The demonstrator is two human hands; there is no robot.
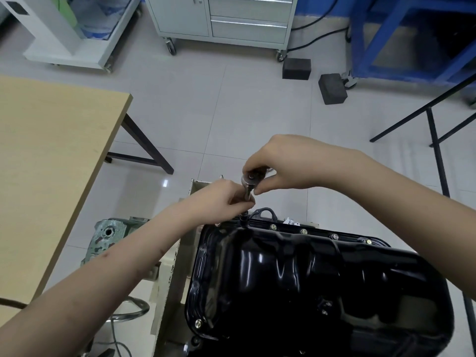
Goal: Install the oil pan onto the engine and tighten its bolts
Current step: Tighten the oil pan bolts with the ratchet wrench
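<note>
Here, nearest us, the glossy black stamped-steel oil pan (309, 279) sits on the engine, filling the lower right of the head view. We see brass-coloured flange bolts (304, 231) in a row along its far flange and one more at the near left corner. Our right forearm crosses over the pan's far right corner and hides part of that flange.

At the pan's far left corner a slim chrome ratchet with extension bar (247, 191) stands nearly upright, its dark socket (243, 217) down on the flange. Our left hand (224, 197) curls its fingers round the bar's lower shaft. Our right hand (278, 166) pinches the ratchet's round head from above between thumb and fingertips. The two hands cover most of the tool, so we cannot tell whether the socket sits on a bolt head.

Left of the pan we note a cream-painted stand frame (167, 279) and a grey-green cast part with chipped paint (108, 238), partly behind the left forearm. A chrome stool ring (134, 309) shows below.

Further left stands a light wooden table with black legs (51, 163). On the pale tiled floor beyond lie two dark rubber blocks (332, 88). At the far edge: a grey wheeled drawer cabinet (231, 19), a white wheeled cart (77, 34) and a blue steel frame (386, 47).
</note>
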